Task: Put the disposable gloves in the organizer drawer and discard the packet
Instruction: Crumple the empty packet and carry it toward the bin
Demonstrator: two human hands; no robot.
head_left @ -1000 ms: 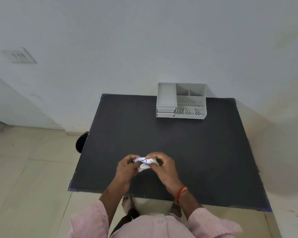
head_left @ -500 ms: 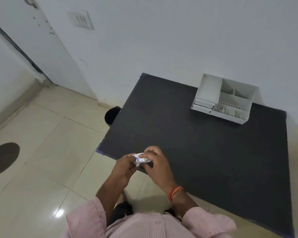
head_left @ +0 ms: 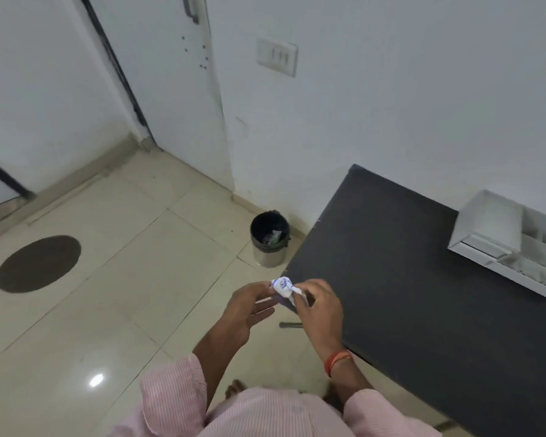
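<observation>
A crumpled white packet with blue print [head_left: 283, 287] sits between my two hands, just off the table's near left corner. My left hand [head_left: 249, 307] pinches its left side with fingertips while the lower fingers spread. My right hand [head_left: 320, 307] grips its right side. The white organizer [head_left: 486, 228] stands at the far right of the black table [head_left: 423, 279], its drawers pushed in. A small bin with a black liner [head_left: 269, 238] stands on the floor beside the table's left edge, with some rubbish inside. No gloves are visible.
Beige floor tiles [head_left: 139, 279] fill the left side, with a dark round mat [head_left: 38, 263] on them. A white door and frame [head_left: 158, 74] stand behind the bin. A switch plate [head_left: 277, 56] is on the wall.
The view has swung left, from facing the table to the floor and bin. My hands, still holding the crumpled packet, now hang past the table's left corner.
</observation>
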